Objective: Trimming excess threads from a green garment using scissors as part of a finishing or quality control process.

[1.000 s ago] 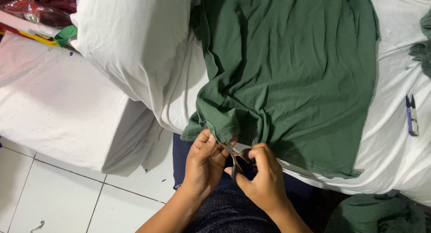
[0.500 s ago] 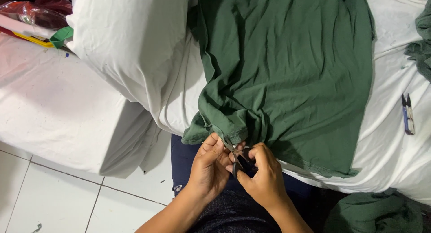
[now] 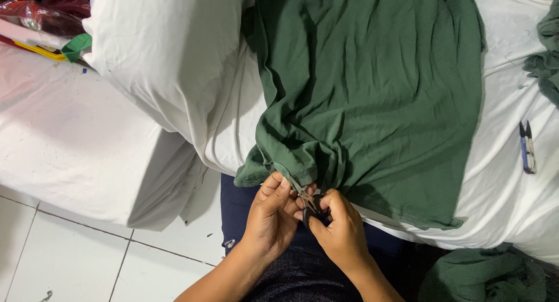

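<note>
A dark green garment [image 3: 372, 86] lies spread over a white-covered table [image 3: 501, 191], its hem bunched at the near edge. My left hand [image 3: 271, 212] pinches that hem between thumb and fingers. My right hand [image 3: 340, 229] grips small black-handled thread snips [image 3: 307, 202], whose metal tips touch the hem right beside my left thumb. Both hands sit close together over my lap, just below the table's edge.
A second pair of blue snips [image 3: 527, 147] lies on the white cloth at the right. More green fabric is piled at the far right [image 3: 544, 51] and on the floor [image 3: 483, 276]. White draped fabric [image 3: 169, 63] hangs left, above a tiled floor [image 3: 70, 261].
The hands stay on the hem near the table's edge, and the snips' tips stay at the hem by my left thumb. The view has shifted slightly.
</note>
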